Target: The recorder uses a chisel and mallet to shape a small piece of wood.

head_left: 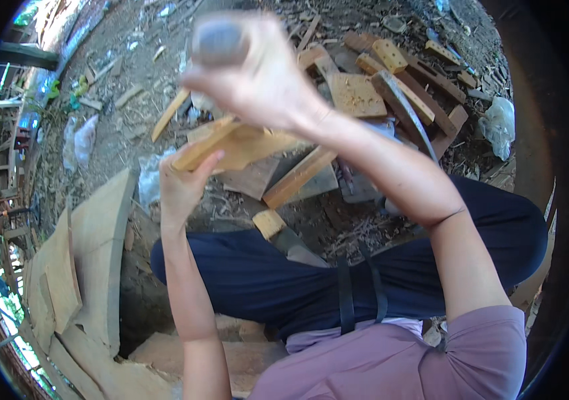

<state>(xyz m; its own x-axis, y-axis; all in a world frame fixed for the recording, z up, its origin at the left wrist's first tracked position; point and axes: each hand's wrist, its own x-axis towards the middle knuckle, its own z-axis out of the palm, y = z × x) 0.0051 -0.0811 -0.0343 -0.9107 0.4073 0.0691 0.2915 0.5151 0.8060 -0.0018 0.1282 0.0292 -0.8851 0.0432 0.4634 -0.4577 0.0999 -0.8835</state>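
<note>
My left hand [182,185] grips one end of a pale wooden piece [254,148], thumb on top and fingers around its edge. The wood is held above the littered ground, in front of my crossed legs. Raised over it, my right hand [261,80] is smeared by motion and closed around a dark, round-ended object [220,41]. That object points end-on at the view, so its kind and the rest of its length are hidden. My right forearm crosses above the far end of the wooden piece.
Wood blocks [358,95] and offcuts lie piled beyond my hands, beside a long curved grey strip [403,110]. Large boards [101,247] lean at my left. Plastic bags [498,127] and scraps litter the dirt. A small wood block [268,224] lies near my legs.
</note>
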